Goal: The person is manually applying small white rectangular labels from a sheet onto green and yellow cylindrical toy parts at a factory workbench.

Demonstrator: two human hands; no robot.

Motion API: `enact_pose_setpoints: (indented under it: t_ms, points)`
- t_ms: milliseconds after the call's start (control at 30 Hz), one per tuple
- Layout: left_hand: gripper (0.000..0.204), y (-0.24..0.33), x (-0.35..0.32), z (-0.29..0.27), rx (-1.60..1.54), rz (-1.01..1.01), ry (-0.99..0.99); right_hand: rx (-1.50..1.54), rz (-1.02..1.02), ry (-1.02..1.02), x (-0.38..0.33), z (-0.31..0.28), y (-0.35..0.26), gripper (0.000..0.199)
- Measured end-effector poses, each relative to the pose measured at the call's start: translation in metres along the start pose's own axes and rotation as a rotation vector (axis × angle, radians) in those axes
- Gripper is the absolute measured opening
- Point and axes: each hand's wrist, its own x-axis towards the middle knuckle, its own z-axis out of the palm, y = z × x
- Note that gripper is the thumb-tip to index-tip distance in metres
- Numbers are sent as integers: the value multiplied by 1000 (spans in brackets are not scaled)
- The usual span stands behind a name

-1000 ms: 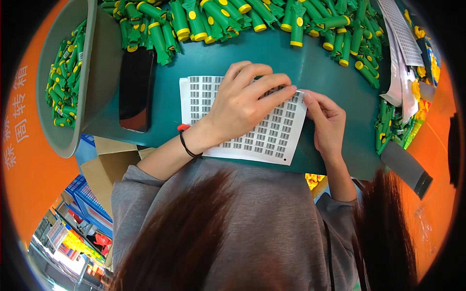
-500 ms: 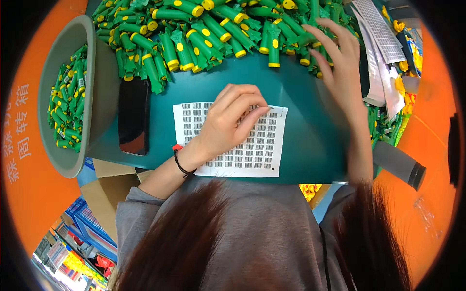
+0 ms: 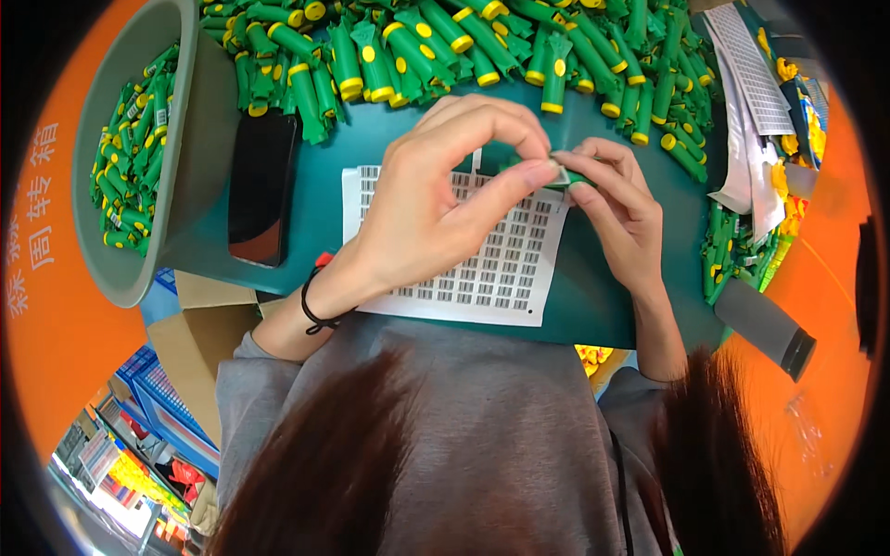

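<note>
In front of me my left hand [image 3: 436,199] pinches a small white barcode label [image 3: 560,174] between thumb and forefinger. My right hand [image 3: 623,208] holds a green wrapped tube [image 3: 579,180], mostly hidden by the fingers. The label lies against the tube where both hands' fingertips meet. Under my left hand is a white sheet of barcode labels [image 3: 501,287], flat on the dark green table. A large pile of green wrapped tubes with yellow ends [image 3: 422,56] spreads across the far side.
At left a grey-green tub [image 3: 199,120] holds many labelled tubes. A black phone [image 3: 261,190] lies beside it. More label sheets [image 3: 751,79] hang at the right edge, above a dark grey cylinder [image 3: 765,329]. An open cardboard box [image 3: 199,357] sits below left.
My right hand has come back from the pile with a green wrapped tube. My left hand has lifted off the sheet, moving right and away with a label to meet it.
</note>
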Motion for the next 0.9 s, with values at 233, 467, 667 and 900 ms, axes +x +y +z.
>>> enact_pose_setpoints:
  t_ms: [233, 467, 667, 900]
  points:
    - [9, 7, 2, 12, 14, -52, -81, 328, -102, 145, -14, 13, 9, 40]
    - [9, 9, 3, 13, 79, -40, -120, 210, -180, 147, -18, 13, 5, 40]
    - [9, 12, 7, 11, 141, -4, -172, 137, -195, 127, -19, 9, 3, 40]
    - [9, 12, 9, 13, 158, -4, -168, 138, -190, 147, -19, 10, 1, 38]
